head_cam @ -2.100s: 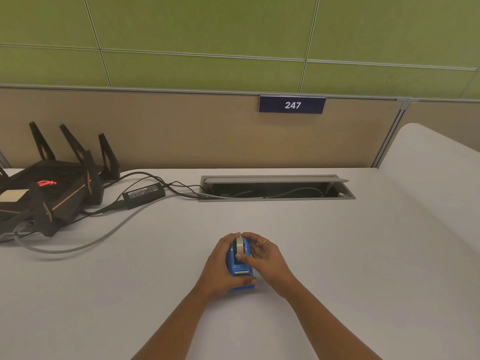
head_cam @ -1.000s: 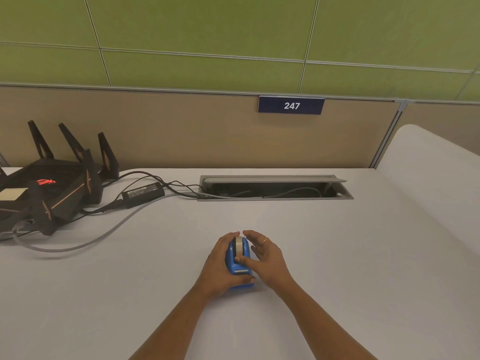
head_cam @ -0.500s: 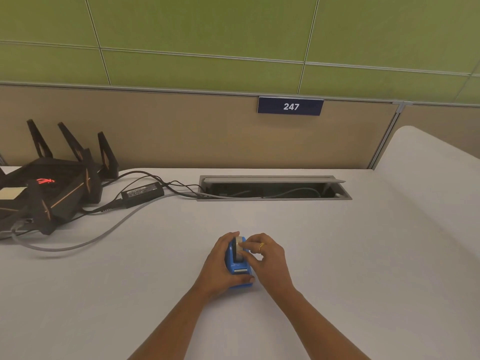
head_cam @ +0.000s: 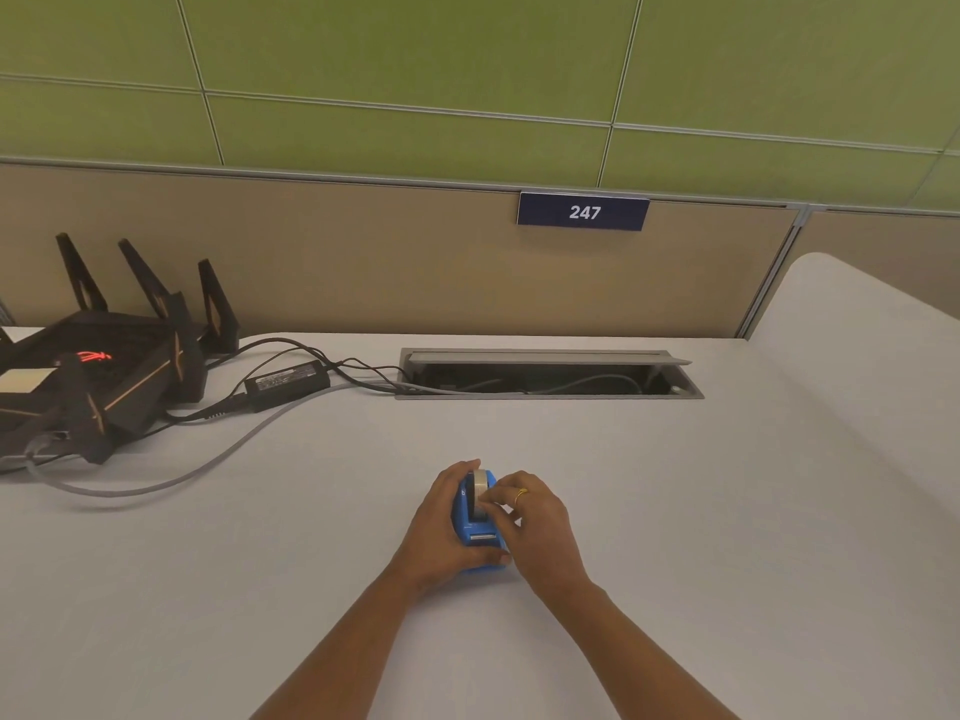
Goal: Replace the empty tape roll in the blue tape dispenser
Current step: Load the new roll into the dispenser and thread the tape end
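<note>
A blue tape dispenser (head_cam: 475, 527) stands on the white desk (head_cam: 260, 589), its cutter end facing me. A pale tape roll (head_cam: 480, 485) sits upright in its top slot. My left hand (head_cam: 439, 527) wraps the dispenser's left side, thumb across the near end. My right hand (head_cam: 535, 532), with a gold ring, is at the right side, and its fingertips pinch at the front of the roll. The dispenser's right wall is hidden behind that hand.
A black router (head_cam: 98, 366) with upright antennas sits at the far left, with a power brick (head_cam: 285, 381) and cables (head_cam: 156, 485) trailing across the desk. An open cable hatch (head_cam: 545, 376) lies beyond the dispenser. A partition with plate 247 (head_cam: 583, 212) backs the desk.
My right hand's fingers have curled in from resting flat beside the dispenser to pinching at the tape roll. My left hand keeps the same hold, and the dispenser has not moved.
</note>
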